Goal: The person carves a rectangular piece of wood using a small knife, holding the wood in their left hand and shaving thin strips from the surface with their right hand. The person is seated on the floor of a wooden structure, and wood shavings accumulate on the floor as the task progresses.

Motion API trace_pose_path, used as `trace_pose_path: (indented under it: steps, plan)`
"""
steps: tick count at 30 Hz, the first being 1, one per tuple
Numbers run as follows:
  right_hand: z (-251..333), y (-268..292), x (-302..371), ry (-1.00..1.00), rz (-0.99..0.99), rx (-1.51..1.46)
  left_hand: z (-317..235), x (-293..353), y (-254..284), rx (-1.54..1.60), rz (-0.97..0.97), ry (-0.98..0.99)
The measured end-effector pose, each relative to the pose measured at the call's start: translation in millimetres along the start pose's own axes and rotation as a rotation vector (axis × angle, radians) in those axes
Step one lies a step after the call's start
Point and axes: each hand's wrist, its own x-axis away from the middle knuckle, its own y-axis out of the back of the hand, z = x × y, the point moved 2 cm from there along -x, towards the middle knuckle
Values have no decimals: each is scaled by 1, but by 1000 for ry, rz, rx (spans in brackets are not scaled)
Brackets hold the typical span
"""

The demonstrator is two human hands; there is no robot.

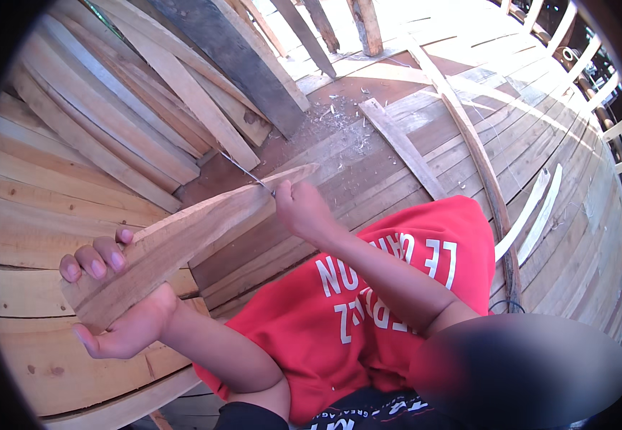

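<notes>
Left hand point(114, 301) is wrapped around the wide lower end of a tapered wooden plank point(182, 244), thumb underneath, fingers curled over the top edge, so it's clamped on the wood. The plank runs up and to the right from there, narrowing to a point near the middle of the view.

Right hand point(302, 211) is closed into a fist pressed against the plank close to its thin end, gripping a thin metal tool point(243, 172). Only a slim dark shaft shows, sticking out up and left from the fist along the plank's upper edge, and I honestly can't tell what kind of tool it is.

Both forearms come up from the bottom of the view over a red shirt point(368, 301) with white lettering.

Beyond the plank's tip there's a scatter of wood shavings point(343, 122) on the plank floor point(469, 129). A stack of long boards point(132, 93) leans on the left side, and a loose flat board point(400, 143) lies on the floor to the right, with a long thin curved strip point(469, 136) just past it.
</notes>
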Motion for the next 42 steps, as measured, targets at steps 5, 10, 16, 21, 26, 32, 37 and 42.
trace_pose_path:
  steps: [5, 10, 16, 21, 26, 32, 37, 42]
  plan:
    - [1, -1, 1, 30, -128, 129, 2, 0, -8, -35, -13, -18]
    - [24, -3, 15, 32, -40, 104, -1, -3, 11, -33, -97, -18]
    - [5, -5, 9, 32, -96, 101, 5, -3, 0, -39, -131, -13]
    - [36, 1, 22, 31, -63, 163, 0, 0, 14, -8, -118, -17]
    - [-2, 2, 0, -92, -111, 160, 5, -1, -4, -47, -115, -28]
    - [-26, 10, -17, -102, -122, 201, 7, 1, -15, 6, -53, -18]
    - [17, 15, -2, -42, -29, 259, 2, 1, 1, 14, -32, -29]
    - [-9, 12, -13, -30, -31, 129, 6, -1, -6, 32, -51, -9]
